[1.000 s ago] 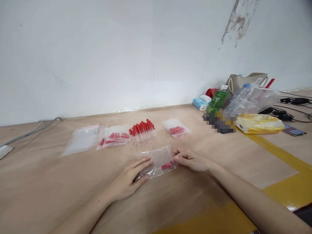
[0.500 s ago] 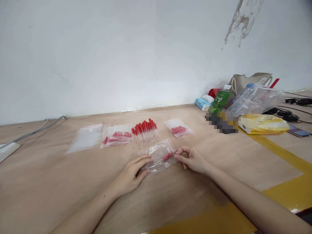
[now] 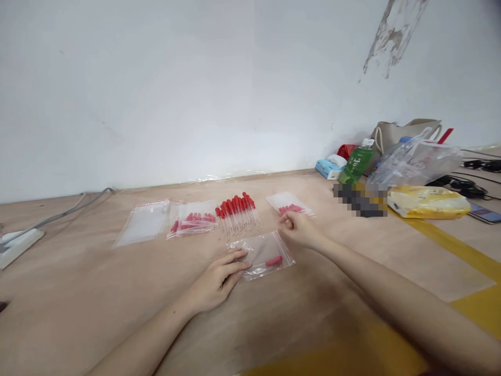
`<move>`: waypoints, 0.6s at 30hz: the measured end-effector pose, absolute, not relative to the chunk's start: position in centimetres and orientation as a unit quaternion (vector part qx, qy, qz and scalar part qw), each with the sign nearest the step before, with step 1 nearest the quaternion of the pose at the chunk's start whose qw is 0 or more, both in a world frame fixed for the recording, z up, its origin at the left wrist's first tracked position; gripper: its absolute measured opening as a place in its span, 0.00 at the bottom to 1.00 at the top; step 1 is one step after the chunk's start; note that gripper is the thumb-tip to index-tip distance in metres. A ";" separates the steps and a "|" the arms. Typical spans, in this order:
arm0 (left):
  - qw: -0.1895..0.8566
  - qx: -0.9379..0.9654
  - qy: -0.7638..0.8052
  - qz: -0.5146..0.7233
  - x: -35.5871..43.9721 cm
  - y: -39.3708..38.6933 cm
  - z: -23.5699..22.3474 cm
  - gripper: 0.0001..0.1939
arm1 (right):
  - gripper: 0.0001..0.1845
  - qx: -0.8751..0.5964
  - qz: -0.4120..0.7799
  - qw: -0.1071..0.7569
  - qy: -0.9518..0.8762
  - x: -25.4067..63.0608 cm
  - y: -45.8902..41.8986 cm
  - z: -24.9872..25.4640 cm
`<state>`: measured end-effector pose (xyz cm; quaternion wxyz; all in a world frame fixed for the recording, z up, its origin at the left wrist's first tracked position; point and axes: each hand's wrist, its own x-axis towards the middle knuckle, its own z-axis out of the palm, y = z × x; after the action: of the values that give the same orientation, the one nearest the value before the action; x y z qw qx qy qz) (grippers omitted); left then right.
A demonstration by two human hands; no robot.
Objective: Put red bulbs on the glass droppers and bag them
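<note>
A clear zip bag (image 3: 265, 254) with one red-capped dropper (image 3: 273, 260) inside lies flat on the tan surface (image 3: 97, 292). My left hand (image 3: 217, 280) rests on the bag's left edge, fingers stretched flat. My right hand (image 3: 298, 228) hovers beyond the bag's far right corner, fingers curled loosely with nothing visible in them. A loose row of red-capped droppers (image 3: 237, 211) lies just beyond the bag. A filled bag of droppers (image 3: 290, 204) lies right behind my right hand.
Another filled bag (image 3: 193, 222) and empty clear bags (image 3: 144, 224) lie to the left. At the right stand a green bottle (image 3: 357, 162), a plastic bag (image 3: 417, 160), a yellow packet (image 3: 428, 201), cables and a phone. A power strip (image 3: 18, 244) sits far left.
My right hand let go of the zip bag's right edge and moved away from me toward the filled bag. The zip bag now lies flat, and my left hand stayed on it.
</note>
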<state>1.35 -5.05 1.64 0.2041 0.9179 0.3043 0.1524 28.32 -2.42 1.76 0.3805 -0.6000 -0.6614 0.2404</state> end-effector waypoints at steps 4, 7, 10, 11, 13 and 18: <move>0.201 0.915 0.307 0.167 1.4 -5.2 1.4 0.17 | 0.03 -0.637 0.149 0.359 -0.666 25.1 3.7 3.0; 0.199 0.916 0.302 0.175 1.4 -5.1 1.3 0.17 | 0.11 -0.646 0.147 0.372 -0.650 22.8 8.1 3.0; 0.199 0.918 0.297 0.174 1.3 -5.1 1.1 0.17 | 0.16 -0.652 0.150 0.382 -0.638 21.7 11.1 2.4; 0.199 0.918 0.297 0.173 1.3 -5.1 1.1 0.17 | 0.15 -0.651 0.154 0.384 -0.637 21.6 11.7 2.3; 0.195 0.918 0.299 0.174 1.3 -5.0 1.0 0.17 | 0.10 -0.642 0.165 0.387 -0.641 21.5 12.5 2.1; 0.188 0.920 0.296 0.177 1.4 -4.9 0.8 0.17 | 0.05 -0.624 0.192 0.410 -0.637 21.3 12.6 2.2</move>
<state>1.37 -4.94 0.83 0.1875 0.9198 0.2959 0.1769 21.35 12.55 2.20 0.4095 -0.6237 -0.6375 0.1922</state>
